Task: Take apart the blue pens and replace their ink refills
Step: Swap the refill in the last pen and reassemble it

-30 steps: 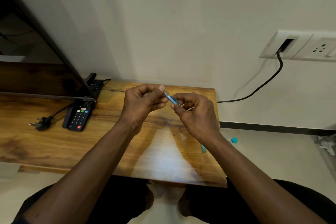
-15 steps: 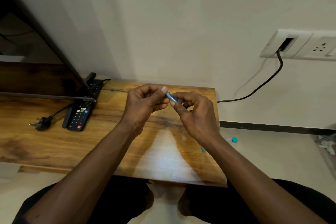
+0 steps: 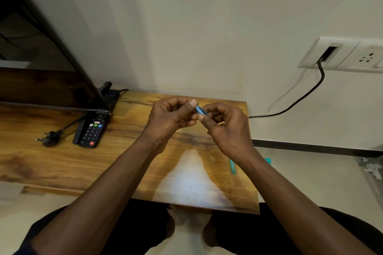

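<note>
A short stretch of blue pen (image 3: 200,109) shows between the two hands, held in the air above the far right part of the wooden bench (image 3: 62,161) and tilted so that its left end sits higher than its right. Most of it is hidden inside the fingers, so which part of the pen this is cannot be told. The left hand (image 3: 170,119) pinches the upper left end between the thumb and the curled forefinger, with its other fingers folded in toward the palm. The right hand (image 3: 228,130) pinches the lower right end, thumb tip against the barrel and fingers curled round behind it. The two thumbs are almost touching. Both forearms reach in from the bottom of the view across the near edge of the bench.

On the bench, just beside the right wrist and near the right edge, lies a slim teal piece (image 3: 233,166), partly covered by the wrist; too little shows to tell what it is. Past that edge, on the pale floor, a small round teal thing (image 3: 268,160) peeks out beside the forearm.

Well to the left a black remote control (image 3: 91,132) lies on the bench, and left of it a loose black plug (image 3: 48,138) with its prongs pointing left. A dark screen (image 3: 31,37) stands over the back left of the bench. On the wall at the right a white socket plate (image 3: 339,54) has a black cable (image 3: 300,99) running down from it toward the bench's back right corner. Crumpled paper (image 3: 372,168) lies on the floor at the far right
</note>
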`<action>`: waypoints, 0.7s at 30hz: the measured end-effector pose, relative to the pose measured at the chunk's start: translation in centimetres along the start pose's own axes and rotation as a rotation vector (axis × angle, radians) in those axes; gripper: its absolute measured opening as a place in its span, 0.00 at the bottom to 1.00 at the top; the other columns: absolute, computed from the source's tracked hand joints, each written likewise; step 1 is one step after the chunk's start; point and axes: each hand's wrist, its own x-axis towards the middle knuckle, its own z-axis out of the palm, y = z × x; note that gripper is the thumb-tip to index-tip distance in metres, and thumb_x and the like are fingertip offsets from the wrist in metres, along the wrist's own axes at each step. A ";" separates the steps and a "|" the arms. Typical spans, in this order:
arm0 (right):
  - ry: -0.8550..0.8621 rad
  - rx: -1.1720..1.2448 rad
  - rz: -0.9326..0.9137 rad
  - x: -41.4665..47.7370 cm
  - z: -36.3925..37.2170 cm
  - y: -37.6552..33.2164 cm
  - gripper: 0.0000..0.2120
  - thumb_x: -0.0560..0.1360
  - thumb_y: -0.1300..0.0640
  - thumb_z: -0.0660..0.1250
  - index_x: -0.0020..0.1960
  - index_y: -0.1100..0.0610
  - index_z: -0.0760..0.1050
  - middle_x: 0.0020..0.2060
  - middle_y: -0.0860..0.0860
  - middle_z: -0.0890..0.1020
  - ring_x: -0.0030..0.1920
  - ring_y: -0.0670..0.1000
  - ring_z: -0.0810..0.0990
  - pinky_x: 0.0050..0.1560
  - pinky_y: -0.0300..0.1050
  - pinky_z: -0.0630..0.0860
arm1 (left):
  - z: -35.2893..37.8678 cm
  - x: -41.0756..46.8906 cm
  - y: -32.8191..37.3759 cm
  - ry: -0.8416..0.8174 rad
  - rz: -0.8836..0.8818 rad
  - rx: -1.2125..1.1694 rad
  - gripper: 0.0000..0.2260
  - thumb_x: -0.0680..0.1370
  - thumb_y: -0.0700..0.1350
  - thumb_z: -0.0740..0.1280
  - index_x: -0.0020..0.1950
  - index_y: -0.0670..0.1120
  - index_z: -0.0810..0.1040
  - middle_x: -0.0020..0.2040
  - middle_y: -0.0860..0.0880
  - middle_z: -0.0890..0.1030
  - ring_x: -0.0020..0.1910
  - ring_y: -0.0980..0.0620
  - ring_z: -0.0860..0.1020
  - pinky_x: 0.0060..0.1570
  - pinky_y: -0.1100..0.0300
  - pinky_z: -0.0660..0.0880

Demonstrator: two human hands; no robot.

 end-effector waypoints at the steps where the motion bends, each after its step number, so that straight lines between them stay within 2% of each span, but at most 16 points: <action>1: -0.019 0.015 0.020 0.1 0.0 -0.1 0.04 0.76 0.55 0.76 0.50 0.47 0.84 0.40 0.45 0.85 0.44 0.47 0.84 0.46 0.54 0.85 | 0.0 0.0 0.1 0.010 0.022 0.017 0.05 0.79 0.44 0.74 0.51 0.43 0.86 0.43 0.41 0.86 0.43 0.49 0.85 0.47 0.54 0.84; 4: -0.076 0.094 0.083 0.3 -0.3 -0.8 0.05 0.80 0.58 0.70 0.56 0.52 0.80 0.43 0.50 0.86 0.43 0.48 0.86 0.49 0.51 0.85 | 0.2 -0.1 0.5 0.030 0.066 0.068 0.07 0.80 0.46 0.73 0.55 0.45 0.86 0.46 0.45 0.86 0.41 0.51 0.83 0.45 0.55 0.83; 6: -0.067 0.218 0.132 0.7 -0.6 -1.4 0.07 0.83 0.60 0.65 0.59 0.55 0.78 0.42 0.51 0.86 0.40 0.47 0.84 0.44 0.44 0.81 | 0.3 -0.1 0.7 0.044 0.056 0.084 0.10 0.82 0.49 0.71 0.60 0.47 0.85 0.50 0.46 0.87 0.42 0.51 0.83 0.46 0.56 0.82; 8: -0.037 0.399 0.186 1.4 -1.1 -2.1 0.08 0.84 0.61 0.62 0.59 0.58 0.78 0.37 0.53 0.82 0.36 0.48 0.78 0.40 0.43 0.76 | 0.2 -0.2 0.9 0.046 0.003 0.128 0.10 0.82 0.51 0.70 0.60 0.48 0.85 0.52 0.48 0.87 0.44 0.51 0.83 0.48 0.54 0.82; 10: -0.001 0.691 0.260 2.1 -1.7 -2.9 0.08 0.82 0.57 0.63 0.52 0.60 0.78 0.32 0.52 0.75 0.32 0.48 0.72 0.36 0.43 0.69 | 0.0 -0.2 0.9 0.011 -0.085 0.239 0.09 0.82 0.51 0.71 0.59 0.49 0.85 0.52 0.49 0.88 0.49 0.49 0.86 0.52 0.52 0.83; 12: 0.014 0.947 0.344 2.6 -2.4 -3.8 0.15 0.81 0.47 0.62 0.43 0.58 0.74 0.30 0.51 0.69 0.30 0.49 0.66 0.34 0.44 0.63 | -0.2 -0.4 0.7 -0.064 -0.169 0.347 0.07 0.81 0.48 0.72 0.58 0.51 0.86 0.52 0.51 0.88 0.53 0.47 0.86 0.55 0.50 0.83; 15: 0.016 1.132 0.391 2.9 -3.0 -4.9 0.25 0.80 0.36 0.56 0.36 0.54 0.67 0.28 0.49 0.64 0.27 0.49 0.62 0.32 0.44 0.60 | 0.3 -0.9 0.7 -0.216 -0.211 0.420 0.09 0.80 0.42 0.74 0.59 0.51 0.85 0.52 0.51 0.89 0.53 0.48 0.87 0.56 0.52 0.82; 18: 0.020 1.289 0.389 3.0 -3.0 -5.5 0.24 0.79 0.37 0.56 0.33 0.53 0.63 0.26 0.48 0.61 0.26 0.48 0.59 0.30 0.42 0.56 | 0.8 -1.5 0.8 -0.297 -0.151 0.391 0.13 0.78 0.36 0.73 0.59 0.49 0.85 0.52 0.50 0.89 0.53 0.50 0.87 0.58 0.50 0.81; 21: 0.047 1.431 0.344 3.1 -3.0 -6.0 0.21 0.76 0.40 0.56 0.31 0.52 0.61 0.25 0.47 0.59 0.25 0.48 0.55 0.29 0.41 0.53 | 1.5 -2.1 0.6 -0.257 -0.057 0.243 0.12 0.76 0.34 0.75 0.56 0.47 0.86 0.50 0.47 0.89 0.53 0.49 0.86 0.58 0.48 0.82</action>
